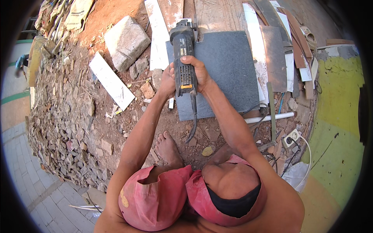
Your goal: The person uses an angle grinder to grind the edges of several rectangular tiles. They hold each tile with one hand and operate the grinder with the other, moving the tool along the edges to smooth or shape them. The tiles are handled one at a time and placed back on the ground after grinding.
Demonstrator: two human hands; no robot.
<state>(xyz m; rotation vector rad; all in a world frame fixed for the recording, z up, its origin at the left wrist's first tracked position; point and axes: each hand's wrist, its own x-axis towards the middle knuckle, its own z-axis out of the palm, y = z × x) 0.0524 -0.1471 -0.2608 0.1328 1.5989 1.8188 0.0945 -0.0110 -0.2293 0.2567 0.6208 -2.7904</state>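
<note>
Both hands grip an angle grinder (182,43) with a black body and an orange accent near its rear. My left hand (168,82) is closed round the left side of the body, its fingers partly hidden. My right hand (197,72) wraps the right side, thumb lying across the top. The grinder's head points away from me, with its disc seen nearly edge-on at the far right side. Below it lies a dark grey square tile (229,72), notched at its far left edge by the disc. A black cord (193,126) trails from the grinder's rear toward me.
Beside the tile lie a large stone block (127,42), a white tile strip (112,81) and several offcuts (275,58). A white pipe (270,117) and a socket block (290,138) with cords are at right. Rubble (66,132) covers the left; my bare foot (168,147) stands near the tile.
</note>
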